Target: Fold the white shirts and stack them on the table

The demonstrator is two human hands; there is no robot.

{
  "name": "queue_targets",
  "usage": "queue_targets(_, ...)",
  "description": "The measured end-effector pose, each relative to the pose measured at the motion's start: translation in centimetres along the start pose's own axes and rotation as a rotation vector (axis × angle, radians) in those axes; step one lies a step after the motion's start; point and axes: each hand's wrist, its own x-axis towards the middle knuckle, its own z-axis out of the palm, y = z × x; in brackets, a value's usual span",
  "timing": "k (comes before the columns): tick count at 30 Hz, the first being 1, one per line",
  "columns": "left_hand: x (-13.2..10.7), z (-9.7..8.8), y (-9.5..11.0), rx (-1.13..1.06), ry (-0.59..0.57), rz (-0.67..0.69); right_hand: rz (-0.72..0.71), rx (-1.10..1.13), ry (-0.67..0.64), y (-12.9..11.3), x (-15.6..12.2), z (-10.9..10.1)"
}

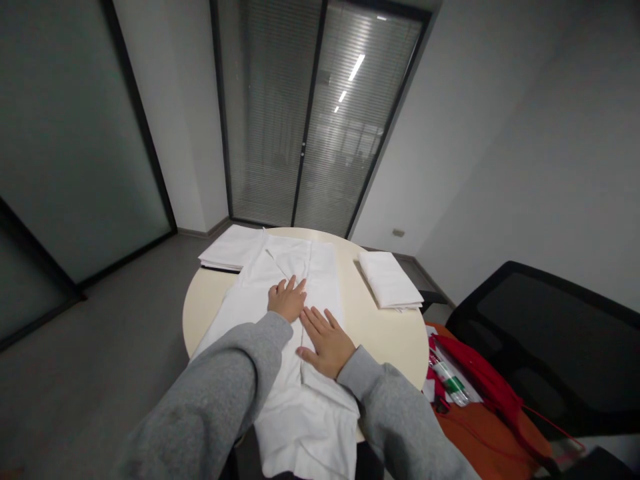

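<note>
A white cloth garment point(315, 400) lies lengthwise over the round table, its near end hanging past the front edge. A seam or overlap runs down its middle. My left hand point(287, 300) rests on the cloth near that line, fingers spread and slightly bent. Just right of it and nearer to me, my right hand point(326, 343) presses flat on the cloth with fingers stretched out. The two hands almost touch. Neither one grips anything, though the left palm's underside is hidden.
The round cream table point(390, 340) bears a folded white cloth stack point(233, 245) at far left and another folded white cloth point(390, 280) at right. An orange chair point(500, 437) with a black back holds a red bag point(480, 373) and a plastic bottle point(453, 383).
</note>
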Motion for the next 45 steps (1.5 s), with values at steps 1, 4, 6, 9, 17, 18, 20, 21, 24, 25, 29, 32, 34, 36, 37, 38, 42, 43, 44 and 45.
queue_targets(1, -0.2, -0.8, -0.1, -0.033, -0.045, -0.005, -0.003, 0.002, 0.003, 0.0, 0.0, 0.0)
queue_targets(4, -2.9, -4.2, -1.6, -0.176, -0.171, 0.078, -0.01, 0.01, 0.007, 0.1, 0.0, -0.3)
queue_targets(6, -6.7, -6.5, -3.6, -0.278, -0.119, 0.173, -0.022, 0.014, 0.03, 0.1, -0.1, -0.7)
queue_targets(9, -14.0, -8.3, -7.6, -0.244, 0.235, 0.0, -0.108, 0.042, 0.072, -0.2, -0.4, -1.4)
queue_targets(17, -20.9, -7.0, -13.2, -0.087, 0.254, -0.436, -0.206, 0.163, -0.034, -0.8, -0.3, -1.3)
queue_targets(18, -20.3, -7.0, -13.0, -0.086, 0.232, -0.438, -0.206, 0.163, -0.03, -0.8, -0.3, -1.2)
queue_targets(20, -18.9, -7.1, -12.7, -0.087, 0.227, -0.427, -0.205, 0.161, -0.022, -0.8, -0.2, -1.2)
queue_targets(21, -18.2, -7.2, -12.7, -0.093, 0.221, -0.415, -0.203, 0.159, -0.02, -0.8, -0.3, -1.2)
queue_targets(24, -15.9, -7.3, -13.4, -0.143, 0.161, -0.382, -0.197, 0.162, -0.018, -0.9, -0.3, -1.4)
queue_targets(25, -15.2, -7.2, -13.8, -0.165, 0.139, -0.38, -0.194, 0.166, -0.019, -0.9, -0.3, -1.5)
queue_targets(29, -13.0, -6.9, -15.7, -0.252, 0.086, -0.369, -0.18, 0.182, -0.032, -0.8, -0.3, -1.5)
queue_targets(32, -12.5, -6.9, -16.6, -0.29, 0.067, -0.325, -0.175, 0.197, -0.028, -0.7, -0.2, -1.3)
queue_targets(34, -12.8, -7.1, -16.9, -0.311, 0.039, -0.304, -0.174, 0.199, -0.025, -0.7, -0.2, -1.2)
queue_targets(36, -13.4, -7.3, -17.2, -0.33, -0.015, -0.289, -0.171, 0.2, -0.028, -0.7, -0.2, -1.2)
queue_targets(37, -13.8, -7.3, -17.4, -0.337, -0.04, -0.286, -0.169, 0.201, -0.029, -0.7, -0.1, -1.1)
queue_targets(38, -14.3, -7.4, -17.5, -0.343, -0.056, -0.285, -0.167, 0.205, -0.03, -0.6, -0.1, -1.1)
queue_targets(42, -15.8, -7.4, -17.7, -0.435, -0.036, -0.248, -0.177, 0.225, -0.025, -0.6, -0.2, -1.4)
queue_targets(43, -16.0, -7.5, -17.4, -0.472, -0.017, -0.222, -0.193, 0.232, -0.024, -0.7, -0.2, -1.5)
queue_targets(44, -16.2, -7.7, -16.8, -0.5, 0.009, -0.205, -0.218, 0.239, -0.023, -0.8, -0.2, -1.6)
queue_targets(45, -16.4, -8.0, -16.1, -0.511, 0.04, -0.2, -0.245, 0.246, -0.022, -1.0, -0.3, -1.7)
